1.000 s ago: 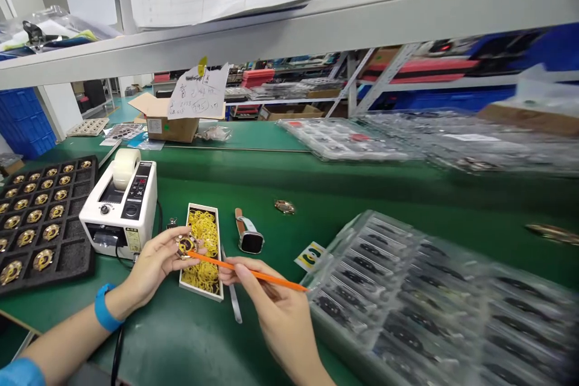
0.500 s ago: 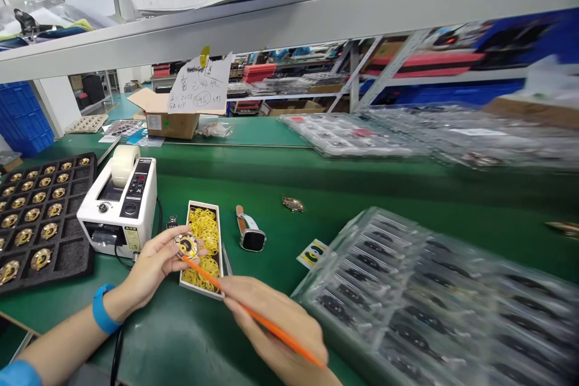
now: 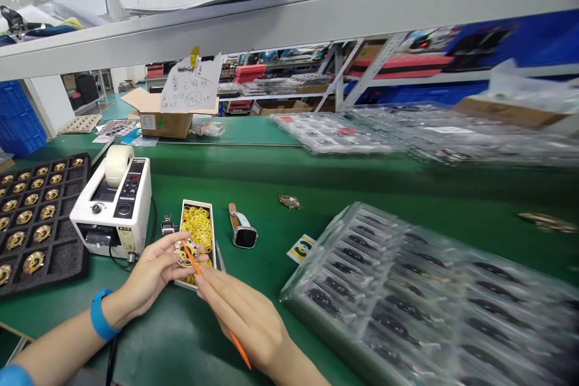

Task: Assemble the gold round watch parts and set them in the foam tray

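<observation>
My left hand (image 3: 151, 268), with a blue band at its wrist, pinches a round gold-rimmed watch case (image 3: 185, 252) by its edge. My right hand (image 3: 246, 313) is closed around a thin orange stick (image 3: 239, 350) with pointed ends. The stick's upper tip lies over the face of the watch case; whether it touches cannot be made out. Just behind the left fingers is a white box (image 3: 184, 217) full of thin yellow rings (image 3: 199, 226), its lower part partly covered by my hands. Tweezers (image 3: 220, 258) lie along the box's right side.
A white tape dispenser (image 3: 113, 205) and a black foam tray (image 3: 75, 193) of gold cases stand left. A watch (image 3: 244, 235) and a yellow-green sticker (image 3: 301, 248) lie mid-table. Stacked clear plastic trays (image 3: 384, 289) fill the right. A shelf beam (image 3: 271, 18) crosses above.
My right hand has moved left and closer to my left hand. The orange stick's tip went from the case's lower edge onto its face. The view has turned slightly right.
</observation>
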Demonstrator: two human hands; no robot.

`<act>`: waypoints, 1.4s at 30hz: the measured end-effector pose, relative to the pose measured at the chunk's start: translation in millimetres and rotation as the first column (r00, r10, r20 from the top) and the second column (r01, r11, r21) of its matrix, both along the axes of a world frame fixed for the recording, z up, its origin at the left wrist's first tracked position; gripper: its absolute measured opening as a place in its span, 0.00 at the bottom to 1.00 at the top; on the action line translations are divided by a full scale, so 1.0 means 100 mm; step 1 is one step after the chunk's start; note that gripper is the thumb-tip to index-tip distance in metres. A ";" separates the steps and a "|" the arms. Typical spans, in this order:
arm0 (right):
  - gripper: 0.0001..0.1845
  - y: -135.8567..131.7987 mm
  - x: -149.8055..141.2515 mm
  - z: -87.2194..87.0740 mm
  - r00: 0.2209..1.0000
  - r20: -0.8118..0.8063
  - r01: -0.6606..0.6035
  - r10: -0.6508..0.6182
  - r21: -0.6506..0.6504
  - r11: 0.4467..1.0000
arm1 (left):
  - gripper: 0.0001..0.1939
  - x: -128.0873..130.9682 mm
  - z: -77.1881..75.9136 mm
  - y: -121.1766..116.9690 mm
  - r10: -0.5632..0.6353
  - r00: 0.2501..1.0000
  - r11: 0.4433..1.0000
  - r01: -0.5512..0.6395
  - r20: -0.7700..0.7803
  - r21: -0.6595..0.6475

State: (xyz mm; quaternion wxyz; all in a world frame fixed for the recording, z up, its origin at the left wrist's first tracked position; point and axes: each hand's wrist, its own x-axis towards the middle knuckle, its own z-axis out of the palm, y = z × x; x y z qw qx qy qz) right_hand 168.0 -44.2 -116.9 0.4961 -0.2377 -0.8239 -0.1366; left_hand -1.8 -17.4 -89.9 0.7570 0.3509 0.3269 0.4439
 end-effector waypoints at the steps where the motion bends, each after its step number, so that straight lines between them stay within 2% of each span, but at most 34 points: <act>1: 0.18 0.00 0.00 0.01 0.999 0.033 -0.002 0.002 0.004 1.000 | 0.19 0.00 0.00 0.01 0.006 1.000 1.000 -0.006 -0.001 -0.008; 3: 0.18 -0.01 0.00 0.03 1.000 0.013 -0.015 0.015 -0.029 0.999 | 0.17 -0.01 -0.01 0.04 0.030 0.999 0.999 -0.030 -0.024 -0.027; 6: 0.22 -0.03 0.03 0.06 0.981 -0.193 -0.037 0.010 -0.138 0.990 | 0.15 -0.01 -0.04 0.08 0.064 0.993 0.996 -0.069 -0.096 -0.050; 8: 0.23 -0.04 0.06 0.07 0.926 -0.373 -0.031 -0.054 -0.218 0.975 | 0.18 -0.02 -0.06 0.08 0.059 0.988 0.996 -0.068 -0.143 -0.057; 10: 0.19 -0.05 0.08 0.07 0.849 -0.508 -0.023 -0.147 -0.313 0.950 | 0.22 -0.01 -0.06 0.07 0.046 0.982 0.997 -0.057 -0.181 -0.055; 13: 0.11 -0.03 0.10 0.07 0.760 -0.593 -0.036 -0.266 -0.447 0.894 | 0.21 0.00 -0.05 0.05 0.049 0.971 0.999 -0.052 -0.232 -0.008; 16: 0.10 -0.02 0.10 0.07 0.769 -0.568 -0.028 -0.294 -0.489 0.872 | 0.18 0.02 -0.07 0.03 0.066 0.961 0.995 -0.044 -0.268 0.088; 22: 0.13 -0.01 0.09 0.03 0.896 -0.349 0.135 -0.273 -0.373 0.918 | 0.15 0.04 -0.11 0.04 0.126 0.932 0.980 -0.062 -0.341 0.191; 26: 0.13 -0.02 0.04 0.00 0.952 -0.274 0.053 -0.138 -0.298 0.953 | 0.15 0.04 -0.09 0.03 0.139 0.923 0.976 -0.068 -0.358 0.206; 33: 0.13 -0.04 -0.06 -0.02 0.970 -0.214 0.049 -0.115 -0.289 0.956 | 0.13 0.05 -0.07 0.00 0.118 0.928 0.974 -0.038 -0.353 0.224; 37: 0.13 -0.05 -0.12 -0.04 0.980 -0.160 0.074 -0.117 -0.253 0.965 | 0.09 0.06 -0.08 -0.01 0.160 0.903 0.967 -0.063 -0.398 0.247; 40: 0.10 -0.06 -0.18 -0.07 0.980 -0.114 0.135 -0.165 -0.232 0.963 | 0.07 0.08 -0.08 -0.04 0.203 0.875 0.954 -0.075 -0.440 0.290; 42: 0.08 -0.05 -0.20 -0.09 0.968 -0.131 0.174 -0.214 -0.262 0.949 | 0.10 0.10 -0.09 -0.08 0.205 0.857 0.945 -0.048 -0.472 0.323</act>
